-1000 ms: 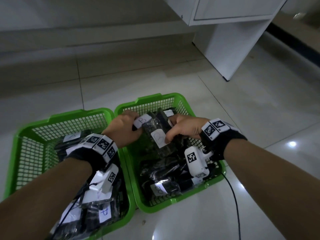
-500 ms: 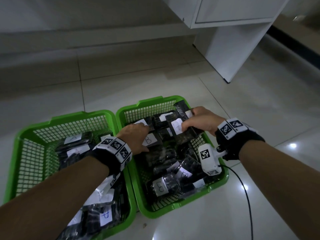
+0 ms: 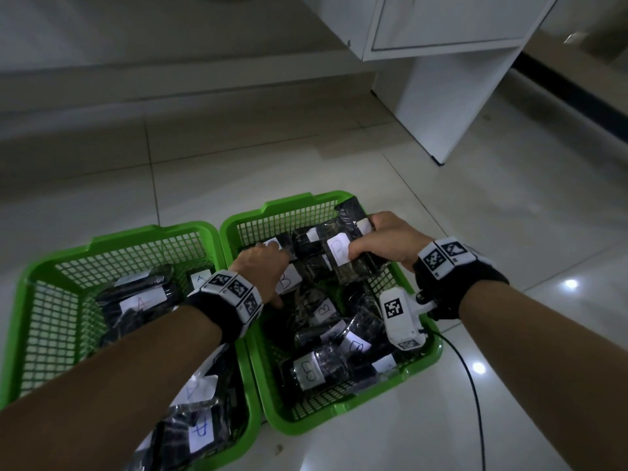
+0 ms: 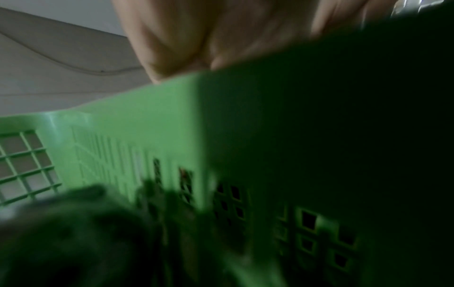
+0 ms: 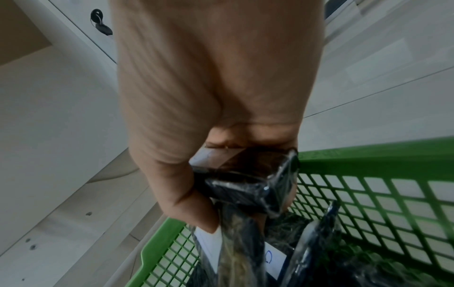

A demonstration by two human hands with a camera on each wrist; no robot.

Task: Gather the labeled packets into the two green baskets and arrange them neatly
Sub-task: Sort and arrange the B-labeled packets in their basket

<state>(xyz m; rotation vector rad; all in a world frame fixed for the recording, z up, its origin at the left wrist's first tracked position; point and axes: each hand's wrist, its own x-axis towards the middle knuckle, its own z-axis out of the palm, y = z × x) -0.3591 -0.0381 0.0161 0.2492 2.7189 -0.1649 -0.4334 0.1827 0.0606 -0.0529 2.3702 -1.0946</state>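
Two green baskets stand side by side on the tiled floor. The left basket (image 3: pixel 112 237) holds black wrapped packets (image 3: pixel 142 302) with white labels marked A. The right basket (image 3: pixel 289 203) holds similar packets (image 3: pixel 316 370) marked B. My right hand (image 3: pixel 384 243) grips a small bunch of black packets (image 3: pixel 343 258) at the far right corner of the right basket. In the right wrist view the right hand's fingers (image 5: pixel 176 194) wrap round a packet (image 5: pixel 245 178) above the basket rim (image 5: pixel 368 155). My left hand (image 3: pixel 261 266) lies on the packets at the far left of the right basket. The left wrist view is blurred by the basket wall (image 4: pixel 147 116).
A white cabinet (image 3: pixel 441 79) stands on the floor beyond the baskets to the right. A black cable (image 3: pixel 475 385) runs over the tiles beside the right basket. The white wrist camera (image 3: pixel 399 317) hangs over that basket's right side.
Both hands have moved toward the far end of the right basket. The right hand carried its packets to the far right corner; the left hand settled onto the packets at the far left.
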